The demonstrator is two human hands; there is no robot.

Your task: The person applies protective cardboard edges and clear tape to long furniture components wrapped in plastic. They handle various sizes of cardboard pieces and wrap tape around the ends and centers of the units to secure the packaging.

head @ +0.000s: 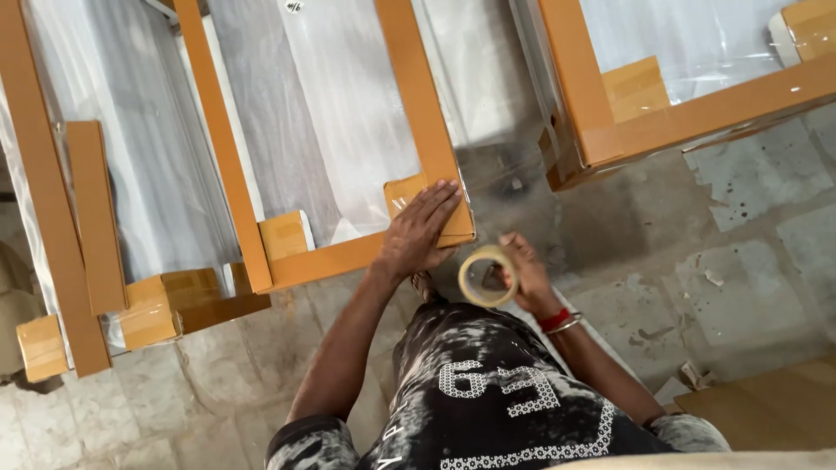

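At centre, low on the frame corner [453, 228], left hand [421, 233] lies flat, fingers spread, pressing the clear wrap down, likely so it stays put. Right hand [522, 270] pinches one tape roll [488, 276], held just beside that corner. Three wrapped brown frames lean along the floor [679, 296]; cardboard pads cover their corners.

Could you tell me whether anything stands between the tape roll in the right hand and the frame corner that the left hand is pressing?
Nothing visible does. The right hand holds the tape roll just beside the wrapped frame corner, where the left hand lies flat. Only a short stretch of bare stone floor shows between them.
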